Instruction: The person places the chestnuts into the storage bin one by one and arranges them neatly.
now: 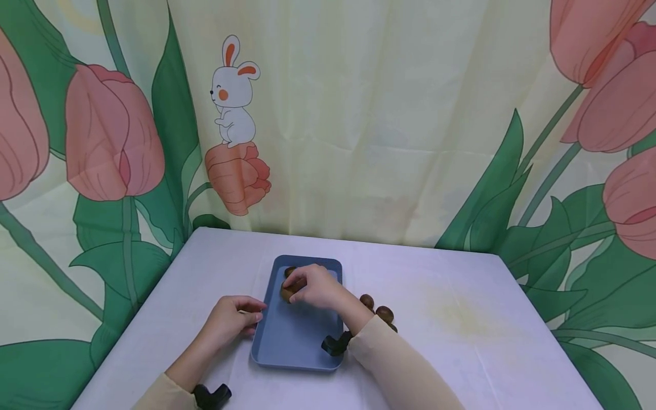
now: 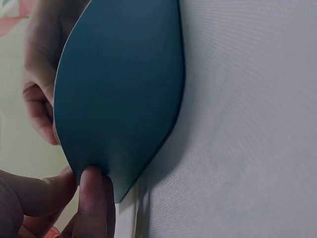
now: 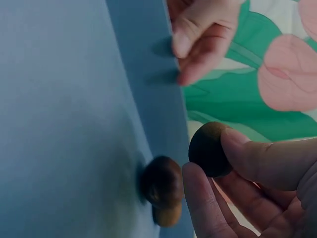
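Observation:
My right hand is over the far left part of the blue tray, pinching a brown chestnut between thumb and fingertips. Below it, by the tray's side wall, lie glossy brown chestnuts, one partly behind another in the right wrist view. At the tray's left rim is my left hand, its fingertips touching the outer side. The left wrist view shows a fingertip against the tray's outside.
Several more chestnuts lie on the white tablecloth right of the tray, partly hidden by the right forearm. Black wrist mounts sit on both wrists. Behind the table hangs a curtain printed with tulips and a rabbit.

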Action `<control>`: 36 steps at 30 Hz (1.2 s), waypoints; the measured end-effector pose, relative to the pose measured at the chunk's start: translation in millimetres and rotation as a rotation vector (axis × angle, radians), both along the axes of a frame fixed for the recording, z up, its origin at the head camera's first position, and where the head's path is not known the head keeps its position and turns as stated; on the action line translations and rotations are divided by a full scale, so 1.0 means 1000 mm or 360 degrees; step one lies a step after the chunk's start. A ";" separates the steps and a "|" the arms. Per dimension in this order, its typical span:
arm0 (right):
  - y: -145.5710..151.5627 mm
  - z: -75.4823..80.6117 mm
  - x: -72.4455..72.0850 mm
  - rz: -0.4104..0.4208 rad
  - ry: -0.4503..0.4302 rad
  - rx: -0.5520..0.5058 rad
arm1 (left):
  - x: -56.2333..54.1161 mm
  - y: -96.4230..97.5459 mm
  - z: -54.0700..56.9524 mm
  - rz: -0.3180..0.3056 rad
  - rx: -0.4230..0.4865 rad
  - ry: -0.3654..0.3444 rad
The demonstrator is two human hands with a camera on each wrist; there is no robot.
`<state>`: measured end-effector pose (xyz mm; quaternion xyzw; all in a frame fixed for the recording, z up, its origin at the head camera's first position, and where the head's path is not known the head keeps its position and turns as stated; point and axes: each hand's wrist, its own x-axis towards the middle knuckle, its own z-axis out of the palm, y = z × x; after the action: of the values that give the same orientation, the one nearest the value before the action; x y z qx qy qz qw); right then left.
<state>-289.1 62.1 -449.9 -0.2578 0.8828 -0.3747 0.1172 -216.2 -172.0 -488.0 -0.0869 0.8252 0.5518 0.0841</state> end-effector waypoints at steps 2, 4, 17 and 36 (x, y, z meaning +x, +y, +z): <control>-0.003 -0.003 0.001 0.0018 0.0013 0.0042 | -0.001 0.000 0.000 0.0000 -0.0002 -0.0002; -0.005 -0.005 0.001 0.0031 0.0012 0.0075 | -0.001 0.001 -0.001 -0.0001 -0.0006 -0.0004; -0.010 -0.017 0.005 0.0100 0.0144 0.0300 | -0.001 0.002 0.001 0.0001 0.0013 -0.0014; -0.016 -0.023 0.010 0.0018 0.0244 0.0343 | 0.000 0.001 0.000 0.0003 0.0029 -0.0005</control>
<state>-279.1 46.0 -473.0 -0.2766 0.9229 -0.2563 0.0785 -216.2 -171.4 -488.2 -0.0879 0.8199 0.5591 0.0856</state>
